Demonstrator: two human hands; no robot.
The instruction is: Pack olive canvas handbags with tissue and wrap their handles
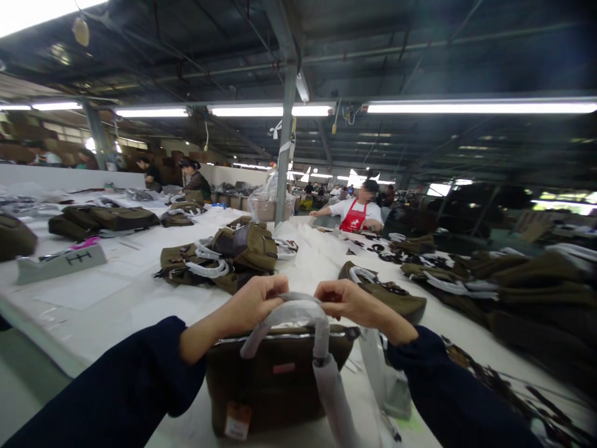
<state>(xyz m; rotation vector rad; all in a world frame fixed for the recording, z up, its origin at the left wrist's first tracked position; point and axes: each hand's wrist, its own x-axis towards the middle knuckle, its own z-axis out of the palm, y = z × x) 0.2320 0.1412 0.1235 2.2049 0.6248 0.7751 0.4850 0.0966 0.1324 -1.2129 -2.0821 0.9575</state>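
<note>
An olive-brown handbag (265, 379) stands upright at the near edge of the view, with a zipper along its top and an orange-and-white tag (237, 421) hanging at its lower left. White wrapping covers its raised handles (298, 313). My left hand (259, 302) has its fingers closed on the handles' wrapping from the left. From the right, my right hand (347, 303) pinches at the wrapping near the top of the handles. A wrapped strap (333, 398) hangs down the bag's right front.
Olive bags (252, 246) with wrapped handles lie on the white table (112, 311) beyond my hands. More bags (536, 280) are piled at the right, near dark straps (550, 407). A person in a red apron (355, 214) is across the table. A post (283, 155) rises behind.
</note>
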